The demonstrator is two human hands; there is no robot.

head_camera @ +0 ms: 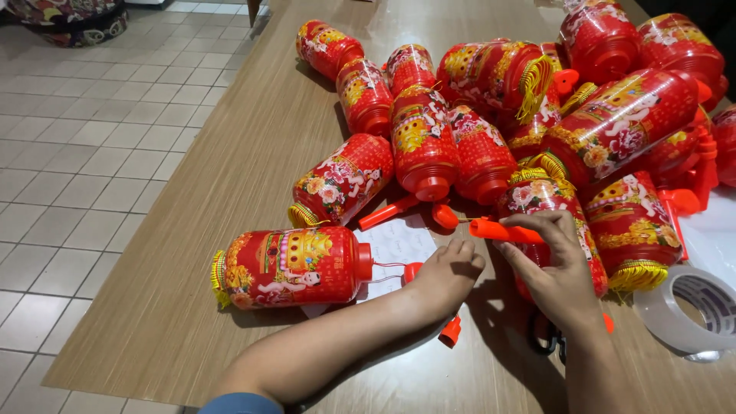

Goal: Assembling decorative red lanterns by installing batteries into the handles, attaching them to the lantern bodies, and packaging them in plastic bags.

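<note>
The right hand [556, 272] pinches an orange plastic handle stick [506, 231] between thumb and fingertips, holding it level above the wooden table [230, 176]; the left hand [448, 276] rests knuckles-down just beside it, fingers curled, and whether it grips anything I cannot tell. The stick looks light, stiff and smooth, likely slippery; a pinch near mid-length seems soundest. Just left of the left hand lies one red and gold lantern [295, 267] on its side, apart from the rest; it appears thin-walled and hollow, easily dented, best held at its hard end cap rather than its fringe. Beyond, a heap of like lanterns [491, 115] holds roughly fifteen, overlapping too much for an exact count. One tape roll [690, 310] lies to the right. One white paper sheet [395, 245] lies under the hands.
</note>
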